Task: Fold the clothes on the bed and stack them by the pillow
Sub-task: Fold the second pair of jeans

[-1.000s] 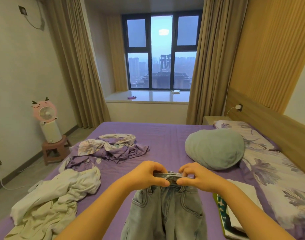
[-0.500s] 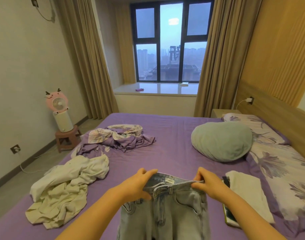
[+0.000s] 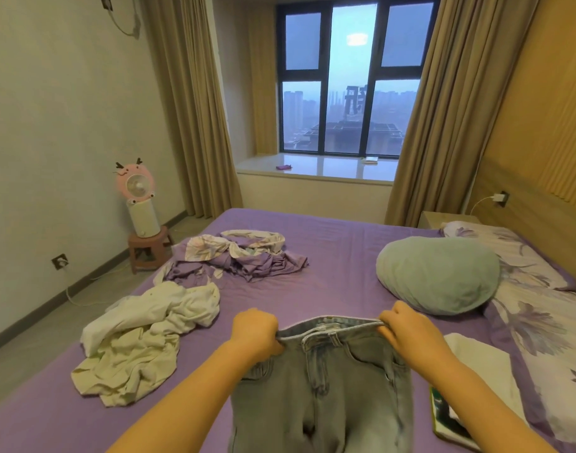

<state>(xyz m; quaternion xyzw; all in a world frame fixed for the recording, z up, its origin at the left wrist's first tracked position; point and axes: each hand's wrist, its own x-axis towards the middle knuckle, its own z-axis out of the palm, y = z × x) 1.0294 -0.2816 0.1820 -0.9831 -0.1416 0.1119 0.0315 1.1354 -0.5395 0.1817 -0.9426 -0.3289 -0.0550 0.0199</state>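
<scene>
jeans [image 3: 326, 380]: light-wash denim, held up by the waistband over the near part of the bed [image 3: 339, 253], front side facing the camera, legs hanging down out of frame.
left hand [image 3: 255, 333]: fingers curled around the jeans' left waistband corner, gripping it.
right hand [image 3: 407, 328]: fingers pinching the jeans' right waistband corner, gripping; waistband stretched between both hands.
cream garment [image 3: 143, 338]: crumpled heap on the bed, left of the jeans, unfolded.
purple floral bundle [image 3: 237, 256]: crumpled, on the bed beyond the cream garment, far-left of the jeans.
green cushion [image 3: 438, 279]: rounded, on the bed, beyond and right of the jeans, against the pillow.
pillow [image 3: 535, 308]: floral purple, along the headboard side, right of the jeans.
folded white item [image 3: 482, 364]: flat on the bed just right of the jeans, beside the pillow, partly behind the right forearm; it lies on a green-edged flat thing [image 3: 443, 416], can't tell what that is.
fan [image 3: 136, 191]: pink, on a white base on a small stool, on the floor left of the bed.
window [image 3: 342, 83]: far wall beyond the bed, curtains drawn back on both sides.
</scene>
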